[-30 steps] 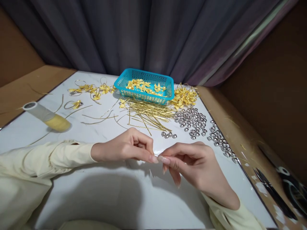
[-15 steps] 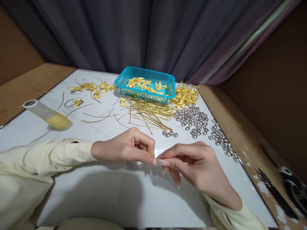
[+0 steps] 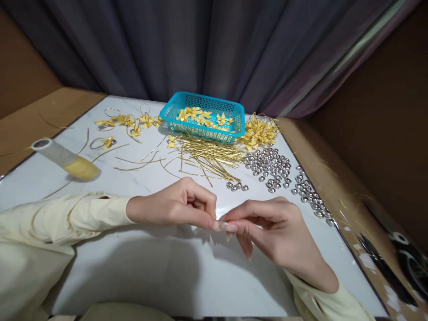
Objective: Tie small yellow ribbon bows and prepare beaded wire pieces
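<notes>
Over the near part of the white board, my left hand point(image 3: 183, 205) and my right hand point(image 3: 267, 227) meet fingertip to fingertip. Both are closed in a pinch, thumb against forefinger. Whatever lies between the fingertips is hidden or too small to make out. Just beyond the hands is a small group of silver bells point(image 3: 236, 186). A larger spread of silver bells point(image 3: 269, 167) lies farther right. Behind the hands, gold twist ties point(image 3: 214, 156) are heaped in front of a turquoise basket point(image 3: 202, 131), which contains yellow ribbon flowers point(image 3: 195, 115).
A thread spool point(image 3: 67, 160) lies on its side at left. Finished-looking flowers with wire loops point(image 3: 123, 120) lie back left, more yellow flowers point(image 3: 259, 131) right of the basket. Black tweezers point(image 3: 384, 267) and black-handled scissors point(image 3: 413, 263) lie at the right edge. A dark curtain point(image 3: 187, 44) hangs behind.
Both hands keep the same pinch at the same spot. Only a very slight shift of the fingertips shows; nothing on the board has moved.
</notes>
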`<state>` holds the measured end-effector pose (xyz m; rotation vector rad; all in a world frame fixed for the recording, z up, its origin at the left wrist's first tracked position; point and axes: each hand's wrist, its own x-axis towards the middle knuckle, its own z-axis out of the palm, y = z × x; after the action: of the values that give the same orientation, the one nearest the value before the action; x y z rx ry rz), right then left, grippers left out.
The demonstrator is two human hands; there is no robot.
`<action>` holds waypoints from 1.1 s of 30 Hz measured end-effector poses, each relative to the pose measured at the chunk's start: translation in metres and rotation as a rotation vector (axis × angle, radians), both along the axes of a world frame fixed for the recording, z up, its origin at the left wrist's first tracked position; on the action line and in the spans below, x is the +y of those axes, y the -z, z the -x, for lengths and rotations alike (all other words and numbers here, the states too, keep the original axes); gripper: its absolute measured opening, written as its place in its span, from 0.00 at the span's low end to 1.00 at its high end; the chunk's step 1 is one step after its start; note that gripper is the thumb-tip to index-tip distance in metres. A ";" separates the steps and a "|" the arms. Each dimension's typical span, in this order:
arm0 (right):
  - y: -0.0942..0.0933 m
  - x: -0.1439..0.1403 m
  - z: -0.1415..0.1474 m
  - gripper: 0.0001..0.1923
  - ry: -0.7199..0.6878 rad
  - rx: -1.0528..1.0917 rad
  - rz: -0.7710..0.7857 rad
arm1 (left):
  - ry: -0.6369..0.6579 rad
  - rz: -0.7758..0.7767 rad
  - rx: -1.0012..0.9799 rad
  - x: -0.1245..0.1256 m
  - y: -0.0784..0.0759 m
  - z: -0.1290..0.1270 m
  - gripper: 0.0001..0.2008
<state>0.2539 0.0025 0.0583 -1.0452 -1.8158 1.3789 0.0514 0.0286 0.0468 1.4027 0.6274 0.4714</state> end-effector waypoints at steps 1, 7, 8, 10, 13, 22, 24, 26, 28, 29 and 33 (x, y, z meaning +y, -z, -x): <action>-0.001 0.000 0.000 0.09 -0.001 -0.007 0.003 | 0.002 0.000 -0.003 0.000 0.000 0.000 0.10; -0.001 0.000 0.001 0.11 -0.009 -0.009 0.015 | 0.017 0.004 -0.001 -0.001 -0.001 0.002 0.10; 0.000 0.000 0.000 0.10 -0.014 -0.007 0.014 | 0.021 0.003 -0.003 -0.001 -0.001 0.002 0.10; 0.001 0.000 -0.001 0.08 -0.018 -0.004 0.008 | 0.025 0.000 -0.004 -0.001 -0.002 0.002 0.10; 0.003 0.000 -0.002 0.07 -0.017 -0.003 -0.007 | 0.030 -0.001 0.006 -0.001 -0.002 0.001 0.11; 0.003 0.000 -0.001 0.07 -0.035 -0.001 -0.023 | 0.047 0.012 0.012 -0.001 -0.002 0.002 0.11; 0.002 0.000 -0.001 0.07 -0.037 -0.016 -0.026 | 0.046 0.014 0.018 -0.001 -0.002 0.002 0.11; 0.003 0.000 -0.002 0.07 -0.034 -0.022 -0.030 | 0.044 0.014 0.026 0.000 -0.002 0.002 0.11; 0.003 0.000 -0.002 0.07 -0.030 -0.020 -0.028 | 0.043 0.010 0.024 0.000 -0.002 0.001 0.11; 0.003 0.000 -0.002 0.08 -0.028 -0.021 -0.023 | 0.043 0.009 0.023 0.000 -0.002 0.001 0.11; 0.002 0.000 -0.001 0.08 -0.027 -0.021 -0.017 | 0.044 0.004 0.024 0.000 -0.001 0.001 0.11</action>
<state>0.2548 0.0026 0.0560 -1.0340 -1.8599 1.3704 0.0503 0.0285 0.0480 1.4175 0.6156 0.4185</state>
